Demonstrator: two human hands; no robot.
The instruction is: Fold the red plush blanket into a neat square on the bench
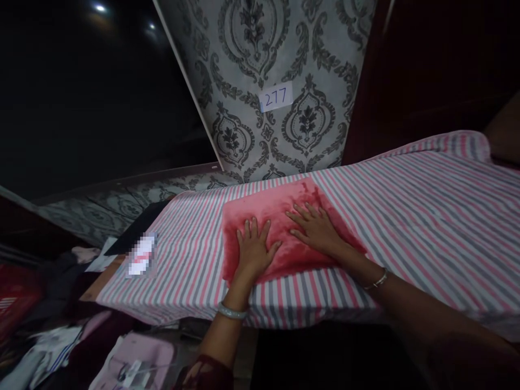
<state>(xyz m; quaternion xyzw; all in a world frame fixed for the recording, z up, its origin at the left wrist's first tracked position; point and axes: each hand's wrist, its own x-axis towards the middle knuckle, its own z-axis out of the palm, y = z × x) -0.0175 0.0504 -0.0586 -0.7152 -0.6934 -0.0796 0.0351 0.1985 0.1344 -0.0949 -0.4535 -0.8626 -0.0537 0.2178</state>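
Note:
A folded piece of red, plush-looking cloth (280, 254) lies on a table covered with a pink, grey and white striped cloth (187, 233). My left hand (252, 249) rests flat on its left part, fingers spread and pointing away from me. On the right part lies my right hand (314, 227), palm down with the fingers fanned out. Neither hand grips the fabric. Darker and lighter patches mark the pile around both hands. The underside of the folded cloth is hidden.
A small white card with red on it (141, 255), blurred, lies at the table's left end. Behind stand a patterned wall (268, 130) with a paper reading 277 (276, 96) and a large dark screen (93, 97). Clothes and a pink case-like item (142, 352) lie below left.

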